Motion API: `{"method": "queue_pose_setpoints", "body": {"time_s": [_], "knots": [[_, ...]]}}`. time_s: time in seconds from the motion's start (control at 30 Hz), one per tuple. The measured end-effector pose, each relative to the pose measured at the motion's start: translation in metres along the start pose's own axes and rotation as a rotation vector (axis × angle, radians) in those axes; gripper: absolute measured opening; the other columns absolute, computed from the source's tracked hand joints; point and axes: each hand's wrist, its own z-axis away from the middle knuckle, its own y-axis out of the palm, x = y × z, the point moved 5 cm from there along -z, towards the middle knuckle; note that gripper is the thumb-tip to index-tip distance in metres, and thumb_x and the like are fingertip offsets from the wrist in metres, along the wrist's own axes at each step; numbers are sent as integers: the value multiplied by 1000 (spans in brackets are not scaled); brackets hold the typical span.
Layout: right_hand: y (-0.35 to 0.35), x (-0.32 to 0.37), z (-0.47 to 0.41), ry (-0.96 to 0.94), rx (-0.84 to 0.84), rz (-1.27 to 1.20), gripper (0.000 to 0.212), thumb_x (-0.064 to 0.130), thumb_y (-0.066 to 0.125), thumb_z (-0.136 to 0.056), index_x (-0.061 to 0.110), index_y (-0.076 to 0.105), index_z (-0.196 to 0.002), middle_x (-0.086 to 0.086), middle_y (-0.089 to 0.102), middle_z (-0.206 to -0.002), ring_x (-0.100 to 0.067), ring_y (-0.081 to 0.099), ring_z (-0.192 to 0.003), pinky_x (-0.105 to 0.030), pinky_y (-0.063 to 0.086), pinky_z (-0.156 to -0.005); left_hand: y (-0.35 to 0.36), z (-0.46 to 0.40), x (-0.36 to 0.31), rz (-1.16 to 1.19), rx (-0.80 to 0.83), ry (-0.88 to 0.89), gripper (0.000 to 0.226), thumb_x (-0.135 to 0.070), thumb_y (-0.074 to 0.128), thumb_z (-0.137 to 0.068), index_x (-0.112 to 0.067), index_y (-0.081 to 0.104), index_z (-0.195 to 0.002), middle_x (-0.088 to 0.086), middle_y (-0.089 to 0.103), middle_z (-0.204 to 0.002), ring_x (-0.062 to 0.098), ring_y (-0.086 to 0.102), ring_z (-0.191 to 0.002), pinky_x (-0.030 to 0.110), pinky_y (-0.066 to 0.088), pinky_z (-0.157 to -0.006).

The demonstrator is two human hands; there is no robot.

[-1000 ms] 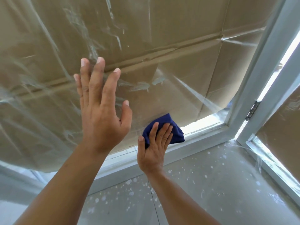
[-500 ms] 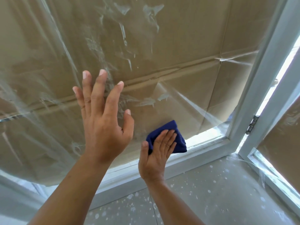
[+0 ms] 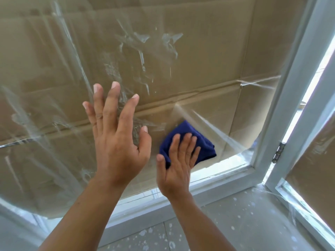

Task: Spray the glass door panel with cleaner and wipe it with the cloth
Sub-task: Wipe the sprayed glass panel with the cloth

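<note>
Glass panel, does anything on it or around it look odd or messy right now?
Yes. White streaky smears cover the glass panel above the left hand; the right hand presses the blue cloth lower down. The floor is speckled white.

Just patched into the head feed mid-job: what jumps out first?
Two bare hands low on the glass door panel: the left hand spread flat, the right hand pressing a dark blue cloth near the bottom edge. Whitish smears streak the glass above them, with brown cardboard behind. A metal hinge sits on the white frame at right.
</note>
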Motion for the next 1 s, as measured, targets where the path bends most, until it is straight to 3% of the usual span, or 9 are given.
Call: {"method": "queue_pose_setpoints", "body": {"time_s": [0.1, 0.17, 0.27, 0.4, 0.47, 0.57, 0.6, 0.8, 1.0], "knots": [[-10, -29, -12, 453, -122, -170, 68, 61, 16, -101, 36, -18, -155, 6, -23, -166, -18, -19, -155, -58, -8, -123, -2, -1, 3, -26, 5, -13, 54, -9, 66, -82, -1, 56, -134, 27, 30, -154, 53, 15, -145, 67, 6, -117], [-18, -24, -36, 581, -196, -277, 69, 60, 16, -97, 35, -16, -152, 8, -22, -164, -12, -22, -154, -53, -11, -123, -3, -2, 5, -41, -2, -25, 55, -9, 67, -81, -2, 55, -134, 26, 28, -155, 53, 13, -145, 65, 4, -118], [-26, 11, -64, 389, -200, -234, 68, 61, 14, -101, 34, -17, -155, 7, -20, -165, -20, -18, -155, -53, -12, -124, -3, -2, 6, -52, -3, -27, 55, -9, 68, -81, -2, 56, -134, 26, 28, -155, 52, 13, -145, 64, 4, -119], [-10, 37, -33, -95, -63, -6, 67, 57, 16, -106, 24, -3, -162, -5, -13, -169, -34, -8, -156, -58, -7, -123, 0, -1, 8, -62, 10, -32, 54, -10, 67, -81, -2, 56, -133, 25, 30, -155, 51, 13, -146, 64, 4, -119], [-6, 17, -19, -61, -52, 3, 67, 59, 16, -106, 29, -5, -162, 0, -16, -169, -29, -10, -157, -58, -7, -124, -1, -1, 9, -57, 6, -37, 54, -9, 67, -81, -2, 56, -134, 25, 30, -155, 51, 13, -146, 64, 4, -119], [-10, -9, -25, 438, -112, -157, 67, 66, 13, -100, 43, -22, -154, 11, -28, -163, -19, -21, -155, -58, -8, -122, -4, -3, 10, -51, -18, -42, 56, -9, 67, -81, -3, 55, -135, 24, 28, -156, 49, 12, -147, 62, 2, -120], [-10, -6, -29, 471, -107, -175, 68, 66, 12, -100, 43, -24, -153, 11, -29, -163, -19, -22, -154, -58, -10, -122, -4, -4, 10, -53, -24, -43, 56, -9, 67, -81, -3, 54, -135, 24, 28, -156, 49, 12, -146, 61, 2, -120], [8, 24, 10, -74, 28, 7, 66, 55, 18, -107, 27, -4, -163, -5, -14, -170, -34, -8, -156, -57, -8, -123, 3, -2, 8, -39, -11, -27, 53, -8, 65, -82, -1, 55, -134, 25, 30, -155, 51, 14, -146, 65, 4, -119], [-4, -4, -17, 529, -137, -265, 65, 61, 17, -99, 43, -15, -152, 12, -24, -163, -12, -23, -154, -55, -11, -122, -5, -3, 15, -51, -40, -21, 54, -10, 64, -84, -3, 54, -137, 26, 29, -155, 52, 15, -145, 65, 5, -118]]}}
